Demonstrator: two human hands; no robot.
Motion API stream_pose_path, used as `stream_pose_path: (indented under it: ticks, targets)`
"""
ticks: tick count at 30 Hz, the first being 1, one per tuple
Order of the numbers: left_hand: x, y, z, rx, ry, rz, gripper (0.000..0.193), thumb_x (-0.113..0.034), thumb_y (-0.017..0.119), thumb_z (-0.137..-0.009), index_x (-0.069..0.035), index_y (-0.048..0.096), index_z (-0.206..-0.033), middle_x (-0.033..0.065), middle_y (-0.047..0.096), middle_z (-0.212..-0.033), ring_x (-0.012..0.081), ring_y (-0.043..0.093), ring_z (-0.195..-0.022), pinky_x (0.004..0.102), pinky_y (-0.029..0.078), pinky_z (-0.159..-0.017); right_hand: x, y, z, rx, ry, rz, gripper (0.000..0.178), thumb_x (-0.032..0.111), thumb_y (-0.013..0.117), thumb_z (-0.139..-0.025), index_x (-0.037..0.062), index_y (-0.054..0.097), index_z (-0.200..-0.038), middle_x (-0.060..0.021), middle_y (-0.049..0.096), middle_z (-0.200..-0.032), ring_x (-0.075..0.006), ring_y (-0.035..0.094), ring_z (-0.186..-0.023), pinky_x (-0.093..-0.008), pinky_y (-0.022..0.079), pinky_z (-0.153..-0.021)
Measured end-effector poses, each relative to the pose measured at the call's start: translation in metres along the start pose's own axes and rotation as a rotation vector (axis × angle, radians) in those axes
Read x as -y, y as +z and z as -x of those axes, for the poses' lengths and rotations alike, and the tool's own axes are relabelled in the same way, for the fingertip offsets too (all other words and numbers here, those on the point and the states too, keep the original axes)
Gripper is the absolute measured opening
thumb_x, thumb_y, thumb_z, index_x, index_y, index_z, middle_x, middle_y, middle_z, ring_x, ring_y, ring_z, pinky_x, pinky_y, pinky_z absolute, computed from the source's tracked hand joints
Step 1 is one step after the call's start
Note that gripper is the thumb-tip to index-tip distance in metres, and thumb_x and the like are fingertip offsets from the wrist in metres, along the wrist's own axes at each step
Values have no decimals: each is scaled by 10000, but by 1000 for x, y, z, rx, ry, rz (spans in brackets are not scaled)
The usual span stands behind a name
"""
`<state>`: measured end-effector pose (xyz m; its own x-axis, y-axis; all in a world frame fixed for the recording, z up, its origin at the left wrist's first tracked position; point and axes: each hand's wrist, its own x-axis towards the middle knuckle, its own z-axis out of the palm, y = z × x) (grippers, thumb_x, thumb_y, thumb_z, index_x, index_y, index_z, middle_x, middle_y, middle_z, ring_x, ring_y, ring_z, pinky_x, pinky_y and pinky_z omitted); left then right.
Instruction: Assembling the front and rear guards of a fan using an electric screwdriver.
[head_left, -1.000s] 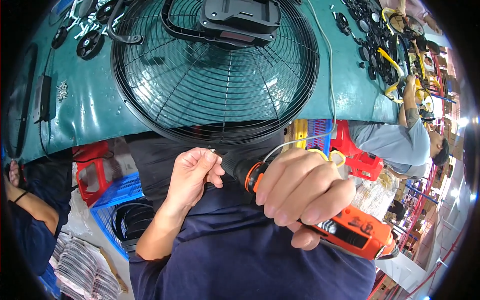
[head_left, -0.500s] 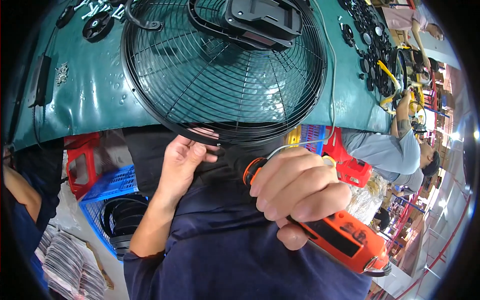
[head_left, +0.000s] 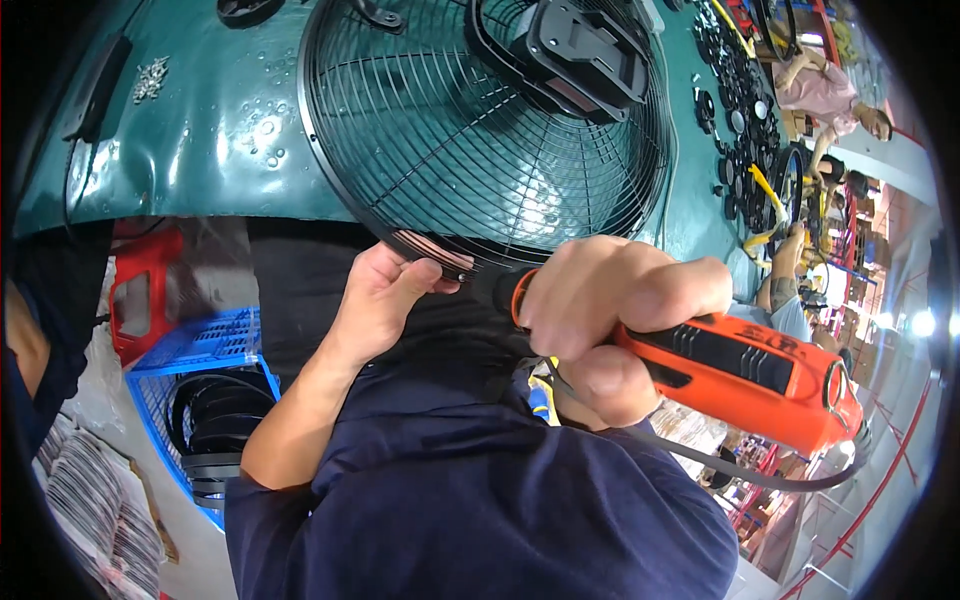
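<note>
A round black wire fan guard (head_left: 325, 160) lies on the green-covered table, its near rim reaching over the front edge. A black motor housing (head_left: 585, 55) sits on top of the guard. My left hand (head_left: 385, 300) is closed on the near rim, thumb and fingers pinching it beside a small fastener. My right hand (head_left: 610, 310) is wrapped around an orange and black electric screwdriver (head_left: 760, 375), its nose pointing left at that spot on the rim. Whether the bit touches the fastener I cannot tell.
On the green table cover (head_left: 220, 150) lie a heap of small screws (head_left: 151, 79) and a black power adapter (head_left: 97, 90). Many black parts (head_left: 735, 130) are spread at right. Below left stand a blue crate (head_left: 150, 385) and a red stool (head_left: 140, 295). Other people work nearby.
The screwdriver has swung up and leftward to the rim, its body now more level. In the picture, the guard and my left hand have shifted right and up.
</note>
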<state>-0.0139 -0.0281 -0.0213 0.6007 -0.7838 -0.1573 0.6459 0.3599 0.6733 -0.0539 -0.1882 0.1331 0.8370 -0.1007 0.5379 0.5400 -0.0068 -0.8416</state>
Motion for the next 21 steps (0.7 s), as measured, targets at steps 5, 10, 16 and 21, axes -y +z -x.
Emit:
stream_pose_path:
  ticks: [5,10,16,21]
  targets:
    - [2,0,-1,4,-29,37,199,-135,546,-1042,-11,644,-1163,84,702,-1141,148,654,-1005,319,550,-878,4,-6,0,16,10,-82,399,-57,694,-792,44,479,-1113,-64,597,-754,-174,597,-575,-339,552,-590]
    - [2,1,-2,-4,-45,47,205,-158,566,-1034,-9,649,-1149,89,703,-1136,154,657,-998,321,553,-872,2,-7,-10,139,0,-43,283,35,712,-786,68,500,-971,-9,577,-679,-157,600,-522,-318,538,-497]
    - [1,1,-4,3,-36,49,209,-170,570,-1033,-12,654,-1141,95,706,-1135,156,660,-1000,321,553,-868,-5,-16,-21,335,-32,-74,291,51,744,-768,66,540,-977,-4,620,-709,-160,655,-565,-307,568,-537]
    - [-2,-1,2,-14,-21,50,210,-164,565,-1033,-8,653,-1142,100,707,-1134,154,658,-1013,318,547,-872,-18,-19,-24,398,-15,-269,289,46,780,-731,74,567,-923,0,644,-733,-154,669,-577,-306,568,-527]
